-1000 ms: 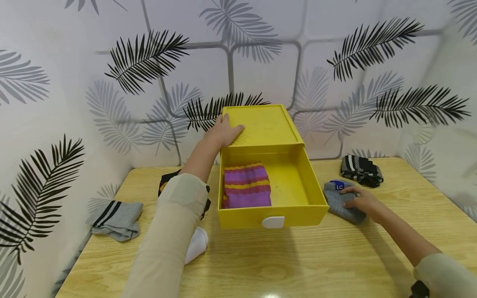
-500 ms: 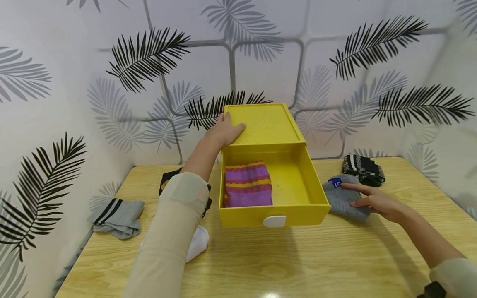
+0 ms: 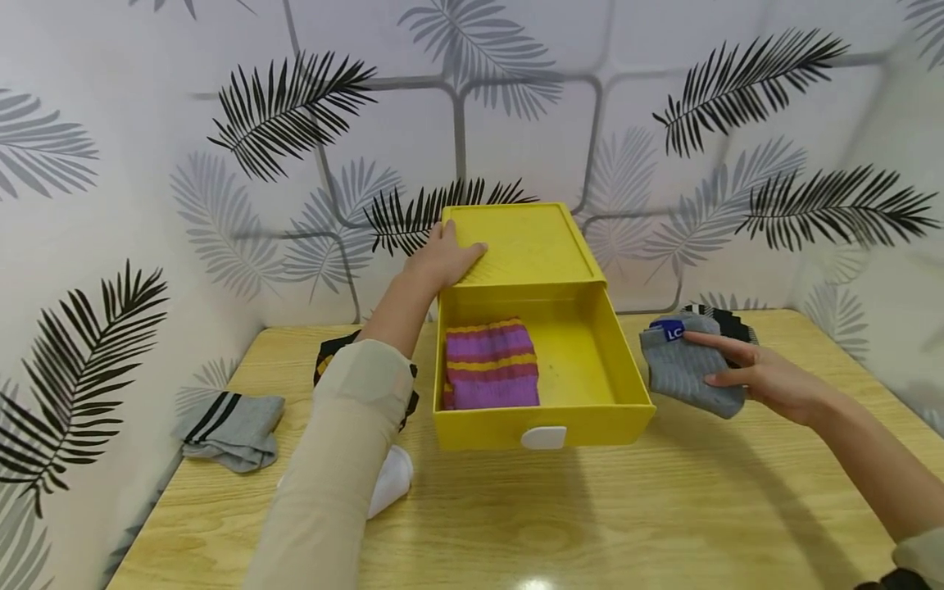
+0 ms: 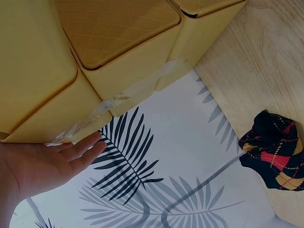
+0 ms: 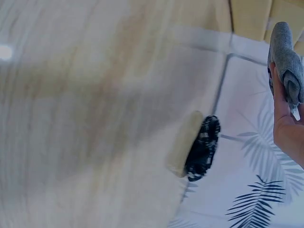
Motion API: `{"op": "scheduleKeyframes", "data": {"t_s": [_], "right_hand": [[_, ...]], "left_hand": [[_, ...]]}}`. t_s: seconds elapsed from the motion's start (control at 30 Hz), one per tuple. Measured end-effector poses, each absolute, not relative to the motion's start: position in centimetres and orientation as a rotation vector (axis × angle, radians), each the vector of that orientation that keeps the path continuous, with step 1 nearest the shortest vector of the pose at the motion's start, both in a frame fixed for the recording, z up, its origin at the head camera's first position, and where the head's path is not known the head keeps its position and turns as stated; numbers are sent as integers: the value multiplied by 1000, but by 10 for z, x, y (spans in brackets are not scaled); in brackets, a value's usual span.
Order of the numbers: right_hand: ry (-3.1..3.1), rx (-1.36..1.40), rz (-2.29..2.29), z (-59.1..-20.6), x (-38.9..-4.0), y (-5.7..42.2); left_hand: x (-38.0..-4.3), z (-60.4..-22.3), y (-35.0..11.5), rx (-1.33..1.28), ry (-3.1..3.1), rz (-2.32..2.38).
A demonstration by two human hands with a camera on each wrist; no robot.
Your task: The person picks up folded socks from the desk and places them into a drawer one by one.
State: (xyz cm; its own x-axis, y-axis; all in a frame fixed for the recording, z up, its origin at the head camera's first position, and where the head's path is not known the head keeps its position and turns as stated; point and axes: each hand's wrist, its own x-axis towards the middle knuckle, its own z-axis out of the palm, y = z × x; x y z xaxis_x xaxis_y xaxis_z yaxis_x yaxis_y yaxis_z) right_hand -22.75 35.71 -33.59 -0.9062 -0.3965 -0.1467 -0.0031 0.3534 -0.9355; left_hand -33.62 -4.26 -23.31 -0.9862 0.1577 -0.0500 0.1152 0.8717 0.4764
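Note:
My right hand [image 3: 782, 381] holds a folded grey sock [image 3: 689, 369] with a blue label, raised over the table to the right of the open drawer. In the right wrist view the grey sock [image 5: 287, 66] shows edge-on, between fingers and thumb. On top of the yellow drawer box [image 3: 527, 242] rests my left hand [image 3: 442, 260], near its left edge with the thumb spread. The left wrist view shows straight fingers [image 4: 85, 151] at the box's edge. Inside the pulled-out drawer [image 3: 542, 428], a purple, yellow and maroon striped sock [image 3: 490, 369] lies folded on the left side.
Behind the right hand lies a black-and-white sock [image 3: 733, 325]. To the left are a grey sock with black stripes [image 3: 232, 430], a white sock [image 3: 391, 482] and an argyle sock [image 4: 275, 154], partly behind the left arm. A patterned wall [image 3: 354, 123] stands behind the table [image 3: 590, 516].
My right hand has taken hold of the grey sock and lifted it off the table; it now overlaps the black-and-white sock in the head view. The left hand stays in place.

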Motion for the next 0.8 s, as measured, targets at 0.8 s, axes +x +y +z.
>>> {"op": "scheduleKeyframes", "data": {"t_s": [0.8], "right_hand": [[2106, -502, -1783, -227, -197, 300]], "left_hand": [[-336, -233, -43, 201, 2938, 764]]}}
